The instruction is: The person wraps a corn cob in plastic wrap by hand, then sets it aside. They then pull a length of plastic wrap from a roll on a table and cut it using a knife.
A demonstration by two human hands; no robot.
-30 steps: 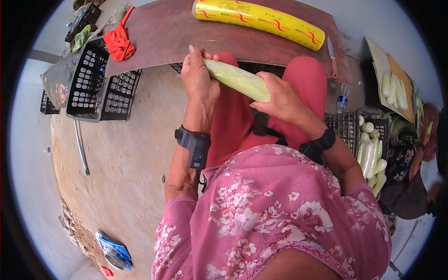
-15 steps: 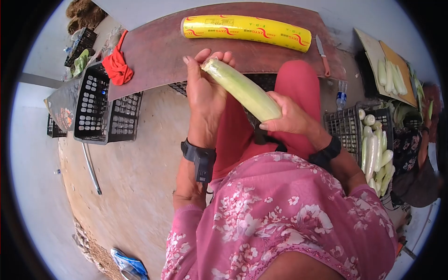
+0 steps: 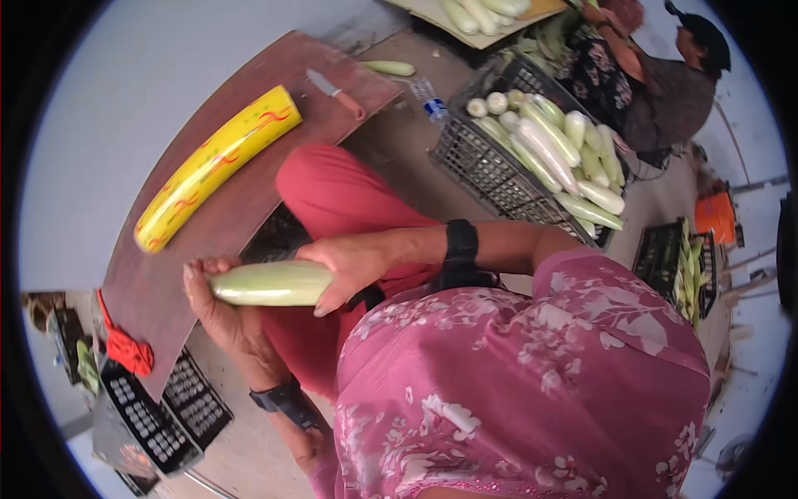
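Between my two hands, above my lap, lies an ear of corn (image 3: 272, 284) in its pale green husk, roughly level and shiny on its surface. My left hand (image 3: 218, 298) is closed around its left end, with the fingers curled over the tip. My right hand (image 3: 353, 264) grips the other end, thumb on the near side and palm over the butt. Just beyond my left hand, a yellow printed roll of plastic wrap (image 3: 218, 169) lies on the dark red table (image 3: 187, 249). A knife (image 3: 336, 92) with an orange-red handle rests near the table's far end.
A black crate (image 3: 474, 154) full of pale ears stands at right; a water bottle (image 3: 430, 103) is beside it. Another person (image 3: 665, 91) sits behind. A board (image 3: 416, 8) holds more ears. At lower left are a red cloth (image 3: 129, 349) and black crate (image 3: 137, 416).
The view has swung right, bringing the full crate and the other person further in. My left fingers have closed over the corn's tip, which rested against the open palm before.
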